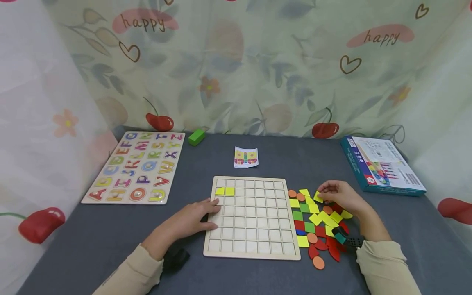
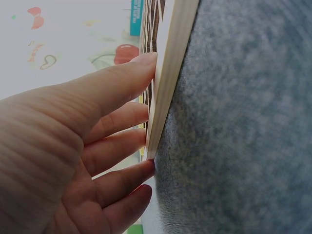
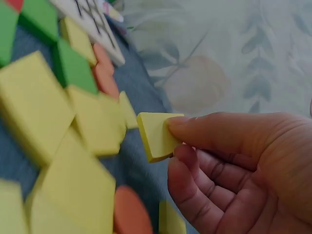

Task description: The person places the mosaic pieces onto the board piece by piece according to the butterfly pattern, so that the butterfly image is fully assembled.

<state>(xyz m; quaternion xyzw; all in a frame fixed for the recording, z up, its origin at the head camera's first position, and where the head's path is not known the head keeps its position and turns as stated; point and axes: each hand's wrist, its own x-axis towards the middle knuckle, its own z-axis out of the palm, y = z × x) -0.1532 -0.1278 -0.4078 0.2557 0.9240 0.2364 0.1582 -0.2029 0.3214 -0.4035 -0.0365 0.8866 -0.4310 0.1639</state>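
Yellow piece (image 3: 157, 135), pale gridded board (image 1: 251, 223), grey table (image 1: 92, 237)

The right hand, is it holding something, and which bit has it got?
Yes, the right hand pinches a yellow piece between thumb and fingers, by the side nearest the palm.

Left sleeve (image 1: 132, 270): pale beige, creased
Right sleeve (image 1: 385, 266): matching beige, wrinkled cuff
Left wrist device (image 1: 176, 259): black, rounded
Right wrist strap (image 1: 355, 241): black, with holes and a teal patch (image 1: 340, 237)
Left hand (image 1: 193, 219): bare
Right hand (image 1: 343, 196): bare
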